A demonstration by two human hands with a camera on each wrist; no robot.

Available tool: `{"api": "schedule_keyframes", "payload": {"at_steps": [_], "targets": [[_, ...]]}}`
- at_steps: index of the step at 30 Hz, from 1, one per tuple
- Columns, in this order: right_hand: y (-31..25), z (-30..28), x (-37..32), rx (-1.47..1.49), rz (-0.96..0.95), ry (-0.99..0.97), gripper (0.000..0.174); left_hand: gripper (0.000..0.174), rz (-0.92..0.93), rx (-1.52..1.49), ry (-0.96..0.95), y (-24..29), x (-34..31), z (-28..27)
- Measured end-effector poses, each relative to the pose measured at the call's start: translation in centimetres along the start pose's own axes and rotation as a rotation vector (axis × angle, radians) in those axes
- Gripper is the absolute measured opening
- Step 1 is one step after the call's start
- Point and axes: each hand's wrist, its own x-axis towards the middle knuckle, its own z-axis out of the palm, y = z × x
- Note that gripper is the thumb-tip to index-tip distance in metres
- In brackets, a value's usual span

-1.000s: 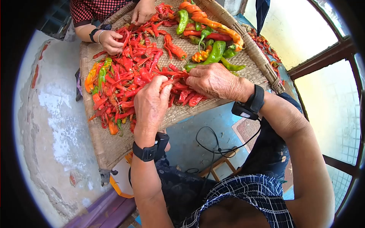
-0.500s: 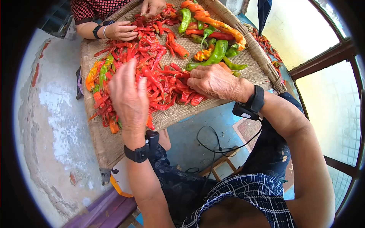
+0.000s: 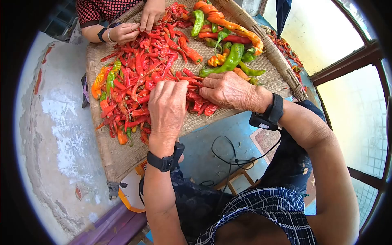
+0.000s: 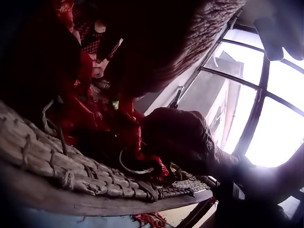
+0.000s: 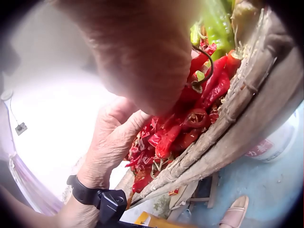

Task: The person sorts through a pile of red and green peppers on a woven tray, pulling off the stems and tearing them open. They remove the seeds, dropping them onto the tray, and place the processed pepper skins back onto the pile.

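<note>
The left hand (image 3: 166, 107) bends its fingers close together; their tips are hidden, so I cannot tell whether they pinch. The right hand (image 3: 228, 90) curls its fingers round wrinkled, glossy red peppers (image 3: 151, 61), heaped on the coarsely woven tray (image 3: 281, 67) near smooth green peppers (image 3: 232, 58). Shadow obscures much of the left wrist view.

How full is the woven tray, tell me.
Partly full: red peppers are heaped on the woven tray, and bare weave shows at its near left corner.
</note>
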Motion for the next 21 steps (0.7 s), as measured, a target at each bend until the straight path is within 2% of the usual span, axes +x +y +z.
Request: {"api": "schedule_keyframes", "payload": {"at_steps": [2, 4, 6, 7, 9, 11, 12, 14, 16, 17, 21], "targets": [[0.2, 0.0, -0.3, -0.013, 0.011, -0.003, 0.013, 0.015, -0.025, 0.054, 0.135, -0.3, 0.5, -1.0], [0.2, -0.2, -0.4, -0.016, 0.025, -0.048, 0.015, 0.012, -0.066, 0.096, 0.172, -1.1, 0.7, -2.1], [0.3, -0.1, -0.4, 0.016, 0.024, -0.033, 0.017, 0.023, -0.241, 0.246, 0.217, -2.3, 0.5, -3.1], [0.3, -0.1, -0.4, 0.048, 0.023, -0.018, 0.019, 0.023, -0.241, 0.247, 0.217, -2.8, 0.3, -3.5], [0.2, -0.3, -0.3, 0.055, 0.052, -0.015, 0.021, 0.038, -0.377, 0.365, 0.176, -3.5, 0.0, -4.0], [-0.1, -0.6, 0.2, 0.066, 0.077, -0.014, 0.023, 0.043, -0.361, 0.368, 0.149, -3.8, -0.6, -3.5], [-0.2, -0.6, 0.5, 0.056, 0.115, 0.052, 0.022, 0.049, -0.346, 0.371, 0.123, -3.7, -0.8, -3.4], [-0.2, -0.5, 1.2, 0.048, 0.15, 0.119, 0.021, 0.044, -0.33, 0.346, 0.109, -3.0, -0.7, -3.2], [-0.1, -0.2, 1.9, 0.017, 0.27, 0.074, 0.018, 0.039, -0.212, 0.267, 0.045, -2.5, -0.5, -3.0], [-0.1, 0.1, 2.2, 0.018, 0.306, 0.057, 0.018, 0.033, -0.219, 0.211, 0.009, -2.0, -0.4, -2.8], [0.1, 1.8, 3.1, -0.013, 0.374, -0.01, 0.018, 0.03, -0.19, 0.179, -0.016, -1.8, -0.8, -1.7]]}}
